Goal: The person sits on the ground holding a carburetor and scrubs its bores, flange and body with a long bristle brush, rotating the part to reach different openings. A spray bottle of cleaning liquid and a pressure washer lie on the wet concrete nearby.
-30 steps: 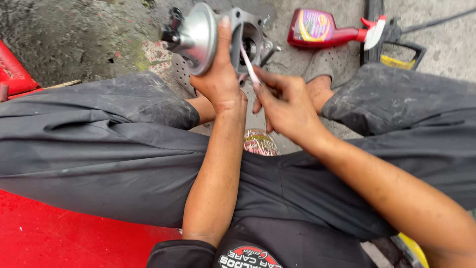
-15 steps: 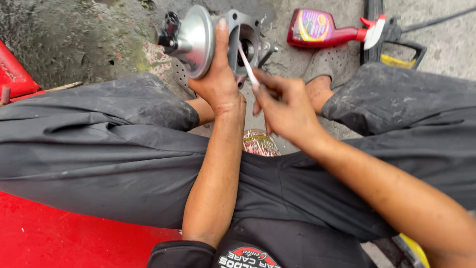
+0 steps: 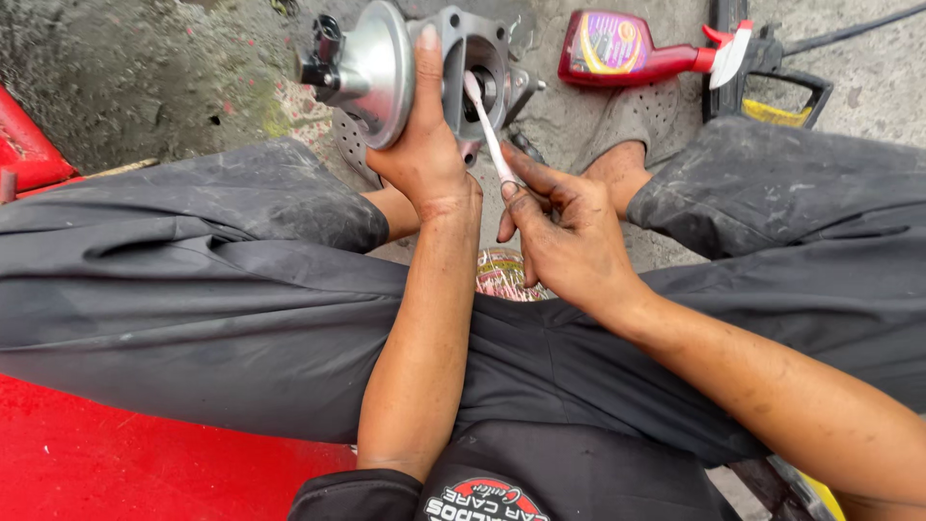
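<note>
Gripping a grey metal engine part from below, the left hand is wrapped around its middle, between the round dished cover and the square flanged housing, held up above the concrete floor. The right hand pinches a thin white brush (bristle end inside the housing's opening). A red spray bottle lies beyond.

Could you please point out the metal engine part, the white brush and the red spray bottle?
metal engine part (image 3: 371,68): head view, round silver cover.
white brush (image 3: 487,130): head view, mid-handle.
red spray bottle (image 3: 617,46): head view, body.
</note>
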